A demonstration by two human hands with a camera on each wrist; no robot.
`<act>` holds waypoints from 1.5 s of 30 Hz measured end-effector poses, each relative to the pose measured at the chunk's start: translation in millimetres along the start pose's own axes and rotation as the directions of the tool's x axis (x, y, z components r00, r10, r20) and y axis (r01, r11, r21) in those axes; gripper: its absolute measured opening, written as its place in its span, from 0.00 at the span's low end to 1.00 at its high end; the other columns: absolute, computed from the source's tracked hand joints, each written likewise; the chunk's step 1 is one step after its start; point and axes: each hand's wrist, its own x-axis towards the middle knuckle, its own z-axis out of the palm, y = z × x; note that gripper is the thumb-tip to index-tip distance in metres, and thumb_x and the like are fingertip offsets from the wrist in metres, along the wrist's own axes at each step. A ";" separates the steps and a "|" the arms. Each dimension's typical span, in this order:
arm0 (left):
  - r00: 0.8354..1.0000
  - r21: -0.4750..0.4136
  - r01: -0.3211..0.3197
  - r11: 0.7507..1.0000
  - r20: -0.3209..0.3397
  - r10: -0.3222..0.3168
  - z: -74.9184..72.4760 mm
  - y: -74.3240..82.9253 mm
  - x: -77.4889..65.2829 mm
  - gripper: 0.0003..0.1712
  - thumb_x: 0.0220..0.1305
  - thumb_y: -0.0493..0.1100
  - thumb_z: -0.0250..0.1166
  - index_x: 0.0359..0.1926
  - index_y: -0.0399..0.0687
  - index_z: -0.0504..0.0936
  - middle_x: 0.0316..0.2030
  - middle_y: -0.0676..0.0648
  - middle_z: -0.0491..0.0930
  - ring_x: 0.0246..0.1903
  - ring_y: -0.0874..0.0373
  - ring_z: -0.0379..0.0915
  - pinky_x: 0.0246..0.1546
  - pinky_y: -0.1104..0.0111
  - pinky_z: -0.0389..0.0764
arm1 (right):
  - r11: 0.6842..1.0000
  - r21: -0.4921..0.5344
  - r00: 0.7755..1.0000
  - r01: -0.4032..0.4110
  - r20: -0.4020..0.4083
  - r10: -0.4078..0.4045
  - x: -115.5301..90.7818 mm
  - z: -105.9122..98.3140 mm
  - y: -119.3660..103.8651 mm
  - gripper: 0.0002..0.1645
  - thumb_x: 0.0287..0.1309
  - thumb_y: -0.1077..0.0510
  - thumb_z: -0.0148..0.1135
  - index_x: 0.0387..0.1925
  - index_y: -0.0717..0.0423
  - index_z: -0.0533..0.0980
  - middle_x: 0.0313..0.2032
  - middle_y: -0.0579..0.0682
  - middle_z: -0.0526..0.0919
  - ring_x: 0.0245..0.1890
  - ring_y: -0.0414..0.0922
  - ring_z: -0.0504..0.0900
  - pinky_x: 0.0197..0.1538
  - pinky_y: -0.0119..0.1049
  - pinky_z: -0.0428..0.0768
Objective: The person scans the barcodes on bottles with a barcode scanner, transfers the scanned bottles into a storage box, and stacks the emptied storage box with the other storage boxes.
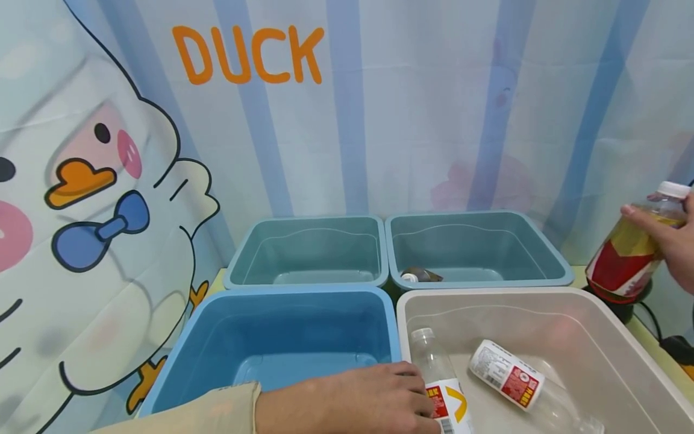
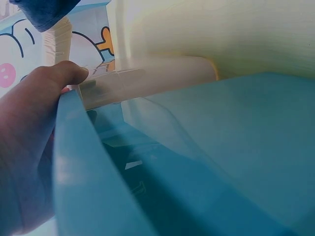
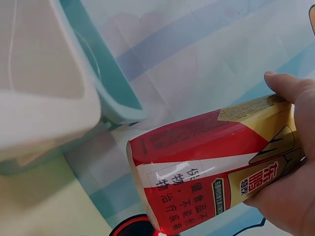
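Red-and-yellow bottle point(image 1: 623, 259) is grasped in right grip point(image 1: 680, 248), tilted at black base point(image 1: 622, 310) beside beige bin point(image 1: 488, 293) | left grip point(image 1: 374, 398) is laid at rim of blue bin point(image 1: 325, 290), clasp unclear | bottle seemingly being positioned; steady alignment probably needed next

Bright head view, dimmer left-wrist view

The backdrop point(image 1: 406, 120) reads "DUCK", the red-gold bottle point(image 3: 197, 172) "东鹏".

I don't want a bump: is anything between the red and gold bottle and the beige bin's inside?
Yes, the back right rim of the beige bin. The bottle in the right hand is outside. Nothing else shows between.
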 end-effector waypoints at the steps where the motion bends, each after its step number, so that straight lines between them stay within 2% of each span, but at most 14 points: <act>1: 1.000 0.000 0.001 1.000 0.000 -0.001 -0.3 0.1 0.0 0.29 0.70 0.61 0.66 0.70 0.65 0.77 0.64 0.65 0.76 0.64 0.70 0.68 0.70 0.75 0.59 | 1.000 0.013 1.000 0.009 -0.006 -0.009 0.7 -0.4 -1.6 0.36 0.73 0.38 0.57 0.73 0.22 0.51 0.61 0.51 0.66 0.42 0.35 0.66 0.58 0.38 0.78; 3: 1.000 0.002 0.003 1.000 0.001 -0.003 -0.5 0.4 0.2 0.30 0.70 0.61 0.66 0.70 0.66 0.77 0.64 0.65 0.76 0.64 0.70 0.68 0.70 0.75 0.59 | 0.999 0.034 0.999 0.039 -0.011 -0.039 1.9 -1.0 -5.4 0.33 0.73 0.41 0.59 0.71 0.24 0.54 0.54 0.39 0.67 0.42 0.35 0.67 0.47 0.25 0.77; 5: 1.000 0.003 0.006 1.000 0.006 -0.006 -0.6 1.0 0.5 0.30 0.69 0.61 0.66 0.70 0.66 0.77 0.65 0.65 0.76 0.64 0.70 0.68 0.70 0.75 0.59 | 0.997 0.058 0.998 0.059 -0.012 -0.059 3.1 -1.1 -9.9 0.32 0.74 0.43 0.60 0.70 0.25 0.55 0.49 0.30 0.65 0.42 0.35 0.68 0.36 0.16 0.69; 8: 1.000 0.016 0.008 1.000 0.010 -0.008 -0.2 1.4 1.1 0.30 0.69 0.61 0.66 0.70 0.67 0.76 0.65 0.65 0.76 0.64 0.70 0.68 0.70 0.75 0.58 | 0.996 0.057 0.998 0.069 -0.005 -0.069 1.8 -0.1 -19.2 0.35 0.75 0.43 0.59 0.73 0.25 0.53 0.57 0.40 0.67 0.47 0.37 0.68 0.57 0.30 0.77; 10: 1.000 0.019 0.010 1.000 0.015 -0.010 0.1 1.4 1.3 0.30 0.69 0.61 0.66 0.70 0.67 0.76 0.65 0.65 0.76 0.65 0.70 0.68 0.70 0.75 0.58 | 0.997 0.050 0.998 0.060 0.000 -0.060 1.1 1.5 -26.3 0.38 0.75 0.42 0.57 0.76 0.25 0.49 0.66 0.51 0.63 0.54 0.44 0.67 0.70 0.46 0.70; 12: 1.000 0.023 0.010 1.000 0.016 -0.011 0.3 1.3 1.3 0.30 0.69 0.62 0.66 0.70 0.67 0.76 0.65 0.65 0.76 0.65 0.70 0.68 0.70 0.75 0.57 | 0.998 0.041 0.999 0.050 0.011 -0.050 -0.1 3.4 -34.5 0.42 0.75 0.40 0.55 0.79 0.25 0.43 0.74 0.58 0.53 0.62 0.52 0.63 0.75 0.60 0.56; 17: 1.000 0.020 0.011 1.000 0.018 -0.012 0.4 1.1 0.6 0.30 0.70 0.62 0.65 0.70 0.67 0.76 0.65 0.65 0.76 0.65 0.70 0.68 0.70 0.75 0.57 | 0.998 0.036 0.997 0.046 0.063 -0.048 -2.8 8.7 -55.0 0.49 0.74 0.37 0.54 0.81 0.28 0.37 0.78 0.61 0.46 0.67 0.67 0.54 0.73 0.68 0.53; 27: 1.000 0.015 0.018 1.000 0.014 -0.018 1.0 1.1 -0.3 0.29 0.70 0.61 0.66 0.70 0.67 0.77 0.64 0.65 0.76 0.64 0.70 0.68 0.70 0.75 0.58 | 0.982 -0.054 0.973 0.180 0.155 -0.170 -4.6 29.9 -87.7 0.52 0.72 0.40 0.61 0.83 0.37 0.41 0.71 0.70 0.54 0.63 0.75 0.59 0.61 0.79 0.62; 30: 1.000 0.014 0.021 1.000 0.013 -0.021 1.3 1.2 -0.6 0.29 0.70 0.61 0.66 0.70 0.67 0.77 0.64 0.65 0.76 0.64 0.70 0.68 0.70 0.75 0.58 | 0.974 -0.068 0.962 0.215 0.189 -0.199 -4.3 38.5 -97.1 0.51 0.70 0.41 0.63 0.81 0.37 0.44 0.71 0.69 0.57 0.62 0.72 0.62 0.59 0.75 0.68; 33: 1.000 0.013 0.021 1.000 0.007 -0.021 1.5 1.2 -0.7 0.29 0.70 0.61 0.66 0.70 0.67 0.77 0.64 0.65 0.76 0.64 0.71 0.68 0.70 0.75 0.58 | 0.972 -0.064 0.951 0.228 0.228 -0.208 -4.0 46.5 -105.3 0.48 0.70 0.42 0.64 0.77 0.40 0.44 0.70 0.69 0.57 0.61 0.69 0.63 0.54 0.48 0.84; 35: 1.000 0.012 0.021 1.000 0.003 -0.021 1.6 1.2 -0.6 0.29 0.70 0.61 0.66 0.70 0.67 0.77 0.64 0.65 0.76 0.64 0.71 0.68 0.70 0.75 0.57 | 0.971 -0.057 0.945 0.234 0.248 -0.213 -4.2 51.5 -110.4 0.47 0.70 0.42 0.65 0.74 0.43 0.45 0.69 0.68 0.58 0.60 0.67 0.65 0.44 0.30 0.82; 37: 1.000 0.012 0.022 1.000 0.002 -0.022 1.7 1.4 -0.8 0.30 0.70 0.61 0.66 0.70 0.67 0.77 0.64 0.65 0.76 0.64 0.71 0.68 0.70 0.75 0.57 | 0.968 -0.050 0.937 0.246 0.269 -0.224 -4.4 56.0 -114.9 0.46 0.70 0.42 0.65 0.74 0.47 0.47 0.68 0.67 0.60 0.59 0.64 0.66 0.35 0.20 0.73; 41: 1.000 0.012 0.024 1.000 0.000 -0.024 1.6 1.6 -1.1 0.30 0.69 0.61 0.66 0.70 0.67 0.77 0.64 0.66 0.76 0.64 0.71 0.68 0.70 0.75 0.57 | 0.956 -0.043 0.914 0.289 0.309 -0.263 -6.5 64.4 -123.4 0.45 0.69 0.43 0.67 0.75 0.46 0.51 0.66 0.62 0.64 0.56 0.58 0.69 0.36 0.22 0.76; 45: 1.000 0.016 0.020 1.000 -0.002 -0.020 1.4 1.6 -0.8 0.30 0.69 0.61 0.66 0.70 0.67 0.77 0.64 0.66 0.76 0.64 0.71 0.68 0.70 0.75 0.57 | 0.924 -0.082 0.877 0.374 0.355 -0.324 -9.7 74.8 -130.3 0.44 0.67 0.45 0.70 0.75 0.47 0.57 0.62 0.60 0.71 0.53 0.57 0.73 0.38 0.30 0.77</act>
